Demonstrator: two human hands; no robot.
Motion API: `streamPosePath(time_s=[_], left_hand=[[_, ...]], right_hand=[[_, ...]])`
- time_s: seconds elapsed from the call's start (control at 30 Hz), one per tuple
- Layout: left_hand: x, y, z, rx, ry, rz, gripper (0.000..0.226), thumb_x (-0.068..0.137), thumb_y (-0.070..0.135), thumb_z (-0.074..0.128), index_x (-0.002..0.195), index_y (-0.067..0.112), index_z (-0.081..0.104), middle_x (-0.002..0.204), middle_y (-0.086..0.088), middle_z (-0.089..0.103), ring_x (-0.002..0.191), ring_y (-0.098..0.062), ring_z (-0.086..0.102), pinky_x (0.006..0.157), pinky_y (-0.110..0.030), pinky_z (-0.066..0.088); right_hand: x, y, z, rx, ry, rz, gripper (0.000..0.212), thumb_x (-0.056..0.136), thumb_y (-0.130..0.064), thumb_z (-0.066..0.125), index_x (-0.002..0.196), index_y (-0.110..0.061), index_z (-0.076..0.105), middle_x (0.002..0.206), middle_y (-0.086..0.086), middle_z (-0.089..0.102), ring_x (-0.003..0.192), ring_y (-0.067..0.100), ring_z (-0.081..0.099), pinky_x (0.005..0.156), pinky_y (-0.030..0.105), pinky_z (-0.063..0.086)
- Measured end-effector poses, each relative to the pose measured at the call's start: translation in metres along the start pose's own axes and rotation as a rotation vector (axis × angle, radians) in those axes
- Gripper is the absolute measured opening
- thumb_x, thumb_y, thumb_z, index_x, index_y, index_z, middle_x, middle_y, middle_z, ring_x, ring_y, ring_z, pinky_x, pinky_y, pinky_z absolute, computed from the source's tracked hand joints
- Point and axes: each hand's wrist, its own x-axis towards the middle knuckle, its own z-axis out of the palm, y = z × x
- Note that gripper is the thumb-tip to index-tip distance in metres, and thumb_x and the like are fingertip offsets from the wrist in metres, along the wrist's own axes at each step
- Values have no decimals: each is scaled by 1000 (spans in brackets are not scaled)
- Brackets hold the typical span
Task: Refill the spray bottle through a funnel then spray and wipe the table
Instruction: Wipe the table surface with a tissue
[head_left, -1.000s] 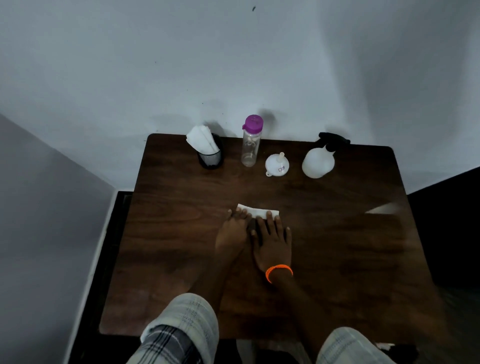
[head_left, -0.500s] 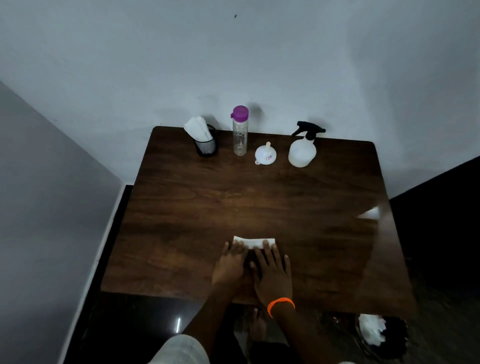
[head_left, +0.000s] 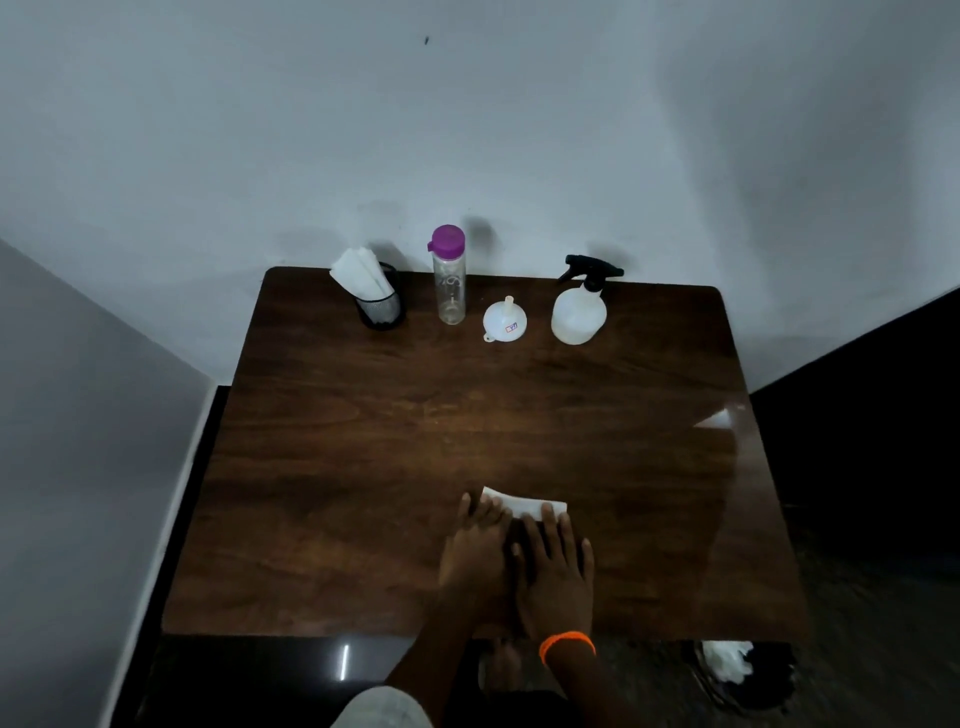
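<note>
Left hand (head_left: 475, 556) and right hand (head_left: 556, 566) lay flat, fingers spread, side by side, pressing a folded white tissue (head_left: 522, 504) onto the dark counter (head_left: 337, 467) near its front edge. The tissue looked thin, soft and tearable, best held under flat palms. The spray bottle (head_left: 578, 312) stood at the back.

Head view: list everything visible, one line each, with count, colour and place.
table: 1, dark brown wood, fills the centre
tissue holder: 1, black mesh with white tissues, far left
water bottle: 1, clear with purple cap, right of the holder
funnel: 1, white, spout up, between the bottles
spray bottle: 1, white with black trigger, far right
tissue: 1, white, flat near the front edge
wristband: 1, orange, right wrist
left hand: flat on the tissue
right hand: flat on the tissue
</note>
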Motion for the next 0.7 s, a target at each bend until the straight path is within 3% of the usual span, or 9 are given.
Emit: streamPosePath(time_s=[0.1,0.27,0.37,0.43,0.57,0.7], left_hand=[[36,-2,-16,14,37,-4,72,88,42,16,141,15,57,147,-7,55,148,-23,36,125,-46,-1],[97,-14,-37,70,113,-18,72,89,37,14,144,12,53,151,-10,51,149,-24,34,121,-39,-19],[130,-24,-61,197,28,39,66,99,40,17,158,12,26,167,-11,20,156,-25,9,121,-46,-17],[156,-31,-76,241,-15,38,62,103,38,21,160,14,17,169,-8,11,157,-23,1,124,-49,-11],[200,-40,-90,230,5,46,61,101,33,42,158,18,25,168,-6,19,156,-23,6,125,-48,-4],[229,-33,-97,192,58,96,60,99,26,45,156,13,33,164,-9,30,155,-25,14,125,-45,-2]], right_hand=[[38,-2,-5,-7,3,17,57,95,-49,40,152,-41,35,165,-6,27,153,16,19,118,49,15],[110,-7,-20,-1,41,47,51,99,-50,42,149,-41,41,165,-7,27,153,18,24,119,52,20],[151,-10,-34,15,50,12,49,100,-48,46,148,-38,44,165,-4,29,153,21,24,119,55,23],[176,-12,-44,28,16,0,51,101,-50,42,151,-38,40,167,-4,24,155,21,18,121,55,19],[217,-14,-59,45,-46,5,53,104,-55,28,155,-40,31,169,-5,15,157,20,7,124,53,7],[242,-3,-69,55,-23,9,53,104,-54,28,154,-37,35,169,-4,18,157,21,9,124,54,7]])
